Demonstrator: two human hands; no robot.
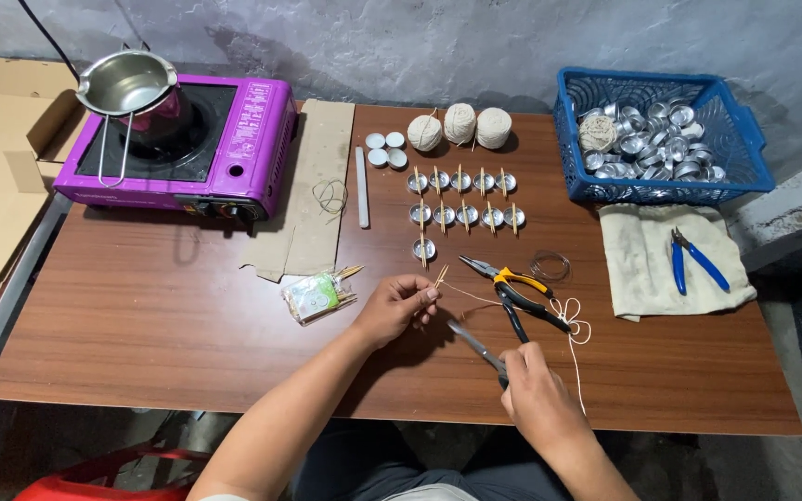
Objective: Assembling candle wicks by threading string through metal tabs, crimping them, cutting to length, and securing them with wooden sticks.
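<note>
My left hand (394, 306) pinches a thin wooden stick with a length of pale string (570, 320) running from it across the brown table (141, 315). My right hand (533, 394) grips grey scissors (475, 346), their blades pointing up-left toward the string near my left hand. Yellow-and-black pliers (512, 288) lie on the table just beyond both hands. Small metal cups with sticks laid across them (464, 197) stand in rows further back.
A purple portable stove (234, 139) with a steel pot (127, 83) sits back left. Three string balls (459, 125), a blue basket (744, 139) of metal cups, blue cutters (693, 260) on a cloth, a stick packet (317, 297) and cardboard (303, 213) surround the work area.
</note>
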